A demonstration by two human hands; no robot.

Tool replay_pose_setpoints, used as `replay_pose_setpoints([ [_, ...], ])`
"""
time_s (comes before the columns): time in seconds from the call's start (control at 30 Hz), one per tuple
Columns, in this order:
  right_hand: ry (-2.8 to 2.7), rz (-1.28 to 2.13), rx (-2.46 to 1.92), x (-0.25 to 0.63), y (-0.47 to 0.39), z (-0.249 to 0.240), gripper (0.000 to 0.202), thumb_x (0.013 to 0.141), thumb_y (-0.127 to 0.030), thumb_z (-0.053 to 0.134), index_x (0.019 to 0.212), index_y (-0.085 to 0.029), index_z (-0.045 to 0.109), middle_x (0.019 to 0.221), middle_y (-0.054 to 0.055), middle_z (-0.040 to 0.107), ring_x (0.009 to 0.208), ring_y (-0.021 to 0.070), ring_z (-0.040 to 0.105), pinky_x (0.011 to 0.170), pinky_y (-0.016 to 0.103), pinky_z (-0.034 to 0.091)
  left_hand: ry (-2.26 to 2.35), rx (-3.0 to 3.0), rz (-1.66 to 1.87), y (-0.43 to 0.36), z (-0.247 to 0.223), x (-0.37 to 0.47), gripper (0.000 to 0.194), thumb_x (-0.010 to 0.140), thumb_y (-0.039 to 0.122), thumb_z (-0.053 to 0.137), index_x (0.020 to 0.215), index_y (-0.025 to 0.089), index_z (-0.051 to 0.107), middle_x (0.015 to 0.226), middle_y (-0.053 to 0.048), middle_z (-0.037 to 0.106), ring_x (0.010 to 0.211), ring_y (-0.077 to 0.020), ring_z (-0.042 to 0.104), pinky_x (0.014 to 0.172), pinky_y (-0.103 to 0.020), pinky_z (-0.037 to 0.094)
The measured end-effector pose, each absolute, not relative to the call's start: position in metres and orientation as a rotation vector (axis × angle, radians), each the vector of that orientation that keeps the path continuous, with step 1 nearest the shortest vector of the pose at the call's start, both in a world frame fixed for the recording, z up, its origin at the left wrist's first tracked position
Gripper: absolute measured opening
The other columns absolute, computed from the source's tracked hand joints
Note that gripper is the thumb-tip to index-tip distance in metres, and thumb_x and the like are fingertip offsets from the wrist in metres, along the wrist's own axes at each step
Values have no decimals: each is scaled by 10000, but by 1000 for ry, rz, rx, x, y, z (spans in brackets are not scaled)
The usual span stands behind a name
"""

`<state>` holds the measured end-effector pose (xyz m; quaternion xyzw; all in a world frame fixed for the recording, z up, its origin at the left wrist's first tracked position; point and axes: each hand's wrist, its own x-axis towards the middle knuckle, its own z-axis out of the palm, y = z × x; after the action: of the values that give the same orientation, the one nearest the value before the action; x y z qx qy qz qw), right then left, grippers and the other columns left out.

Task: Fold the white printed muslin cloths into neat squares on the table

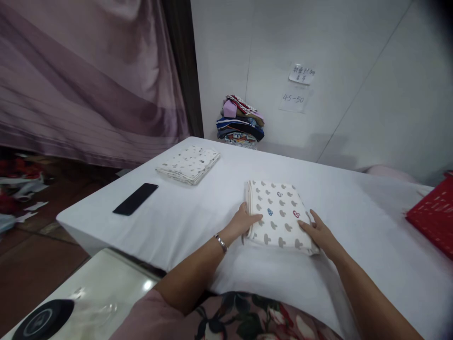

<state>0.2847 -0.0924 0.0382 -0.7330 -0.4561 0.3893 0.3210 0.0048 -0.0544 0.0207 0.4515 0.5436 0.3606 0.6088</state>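
A folded white cloth (279, 212) printed with grey, blue and red motifs lies near the front edge of the white-covered table. My left hand (245, 220) grips its left edge, thumb on top and fingers at the side. At the right edge, my right hand (318, 231) holds the cloth the same way, its thumb on the upper face. Farther left on the table rests another folded white cloth (191, 163) with small dark prints. Closer to the table's left end lies a flat black phone-like object (136, 199).
The table (106, 189) meets a pale wall with paper notes (293, 98). Stacked folded fabrics (240, 120) stand beyond its far edge. A red item (433, 212) is at the right, a pink curtain (88, 80) at the left. A white surface (106, 278) with a black round object (44, 321) is lower left.
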Motion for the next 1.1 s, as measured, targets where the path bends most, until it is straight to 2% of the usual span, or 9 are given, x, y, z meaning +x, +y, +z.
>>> replay_pose_setpoints([
  [0.1, -1246, 1019, -1849, 288, -96, 38, 924, 695, -512, 709, 1464, -217, 290, 1206, 134, 604, 969, 256, 635, 883, 379, 498, 1318, 1117, 810, -60, 24, 8, 1011, 582, 360, 805, 1423, 190, 270, 1316, -147, 527, 1170, -318, 520, 991, -413, 413],
  [0.23, -1148, 998, -1728, 302, -90, 38, 974, 649, -451, 761, 1465, -238, 274, 1088, 92, 657, 835, 240, 666, 748, 372, 546, 1133, 967, 889, -70, 25, 25, 835, 643, 275, 763, 1353, 173, 336, 1301, -145, 536, 1130, -264, 554, 936, -361, 467],
  [0.37, -1213, 835, -1906, 319, -85, 29, 831, 623, -448, 770, 1351, -173, 478, 1093, 113, 653, 1002, 294, 618, 887, 441, 487, 1085, 856, 901, -84, 23, 36, 742, 660, 257, 752, 1287, 181, 364, 1278, -145, 547, 1100, -262, 569, 827, -357, 521],
  [0.5, -1495, 480, -1944, 318, -93, 21, 604, 736, -466, 656, 1257, -173, 566, 1200, 125, 605, 1112, 321, 551, 971, 501, 415, 1075, 782, 860, -96, 30, 32, 654, 679, 257, 734, 1232, 186, 392, 1272, -152, 542, 1084, -268, 572, 735, -352, 542],
  [0.6, -1752, 167, -1669, 300, -109, 23, 407, 839, -392, 547, 1189, -192, 600, 1217, 102, 594, 1149, 286, 519, 1000, 491, 396, 1073, 781, 818, -103, 35, 27, 702, 679, 253, 735, 1271, 191, 362, 1252, -148, 550, 1029, -257, 594, 703, -342, 548],
  [0.67, -1911, 96, -1409, 282, -121, 26, 334, 868, -331, 523, 1168, -208, 607, 1192, 90, 609, 1152, 254, 518, 1001, 464, 410, 1076, 793, 791, -108, 36, 25, 714, 704, 261, 716, 1305, 195, 336, 1216, -140, 569, 965, -239, 615, 675, -326, 549],
  [0.87, -2264, 105, -934, 234, -141, 27, 390, 858, -265, 576, 1244, -227, 541, 1223, 97, 602, 1168, 250, 522, 975, 484, 437, 1074, 795, 830, -120, 29, 24, 603, 745, 223, 680, 1281, 181, 409, 1047, -98, 614, 855, -169, 622, 675, -271, 538],
  [1.1, -2311, -5, -1029, 216, -143, 9, 506, 867, -320, 559, 1341, -187, 438, 1266, 154, 557, 1177, 284, 503, 964, 512, 433, 1031, 917, 976, -124, 3, 27, 541, 750, 207, 656, 1241, 170, 432, 1000, -75, 607, 815, -152, 601, 644, -257, 517],
])
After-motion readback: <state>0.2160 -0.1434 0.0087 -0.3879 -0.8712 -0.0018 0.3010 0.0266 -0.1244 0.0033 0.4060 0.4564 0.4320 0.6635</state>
